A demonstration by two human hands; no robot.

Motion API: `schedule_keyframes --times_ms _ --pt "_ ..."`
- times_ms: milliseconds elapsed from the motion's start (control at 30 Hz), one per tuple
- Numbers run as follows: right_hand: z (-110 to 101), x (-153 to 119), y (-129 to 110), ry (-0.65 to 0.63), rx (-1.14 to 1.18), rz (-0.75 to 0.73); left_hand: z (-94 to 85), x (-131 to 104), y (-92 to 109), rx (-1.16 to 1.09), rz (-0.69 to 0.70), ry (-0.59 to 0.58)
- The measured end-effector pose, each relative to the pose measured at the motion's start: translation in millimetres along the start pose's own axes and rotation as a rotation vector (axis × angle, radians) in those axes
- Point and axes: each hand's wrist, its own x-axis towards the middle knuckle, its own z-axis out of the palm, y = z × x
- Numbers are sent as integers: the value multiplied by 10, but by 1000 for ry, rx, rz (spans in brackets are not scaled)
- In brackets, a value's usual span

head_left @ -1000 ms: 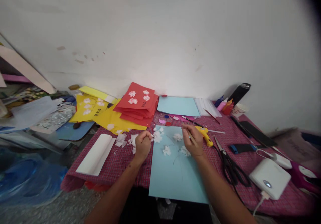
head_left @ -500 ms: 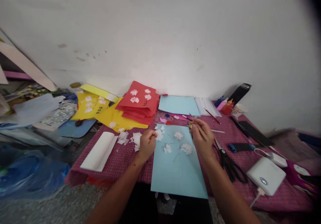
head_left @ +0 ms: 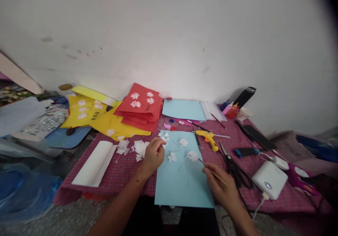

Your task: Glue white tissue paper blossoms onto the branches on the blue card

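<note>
A light blue sheet (head_left: 182, 190) lies in front of me with several crumpled white paper flowers (head_left: 192, 156) and thin drawn stems on it. My right hand (head_left: 220, 184) pinches a thin paintbrush (head_left: 201, 161), its tip beside the lower right flower. Over the sheet's left edge, my left hand (head_left: 154, 153) is closed with its fingers curled; whatever it may hold is hidden. Small white paper pieces (head_left: 164, 136) lie just beyond its fingertips. Left of that hand are torn white paper scraps (head_left: 139, 148).
A yellow glue gun (head_left: 206, 136) and black scissors (head_left: 236, 169) lie right of the sheet. Farther right sits a white power box (head_left: 269, 180). Red cards (head_left: 142, 102) and yellow cards (head_left: 113, 123) are stacked at the back left, with folded white paper (head_left: 92, 163) nearer.
My right hand has come down and toward me from the sheet's upper right, bringing the brush tip to the lower right flower and uncovering the glue gun. My left hand stays closed in place.
</note>
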Motion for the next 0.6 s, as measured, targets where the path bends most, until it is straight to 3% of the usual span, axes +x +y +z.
schedule_keyframes --times_ms 67,233,433,533,600 --pt "-31 204 -76 -96 -41 -37 -6 -21 -3 17 23 -30" --pt "44 439 -302 -80 -120 -156 -40 -46 -5 44 32 -56" --pt "196 48 -207 -102 -59 -162 -23 -84 -26 59 18 -136" --pt "69 -93 -54 -133 -161 -94 6 -75 -44 54 41 -168" --pt "-84 -93 28 -216 -269 -102 -27 -20 48 16 80 -166"
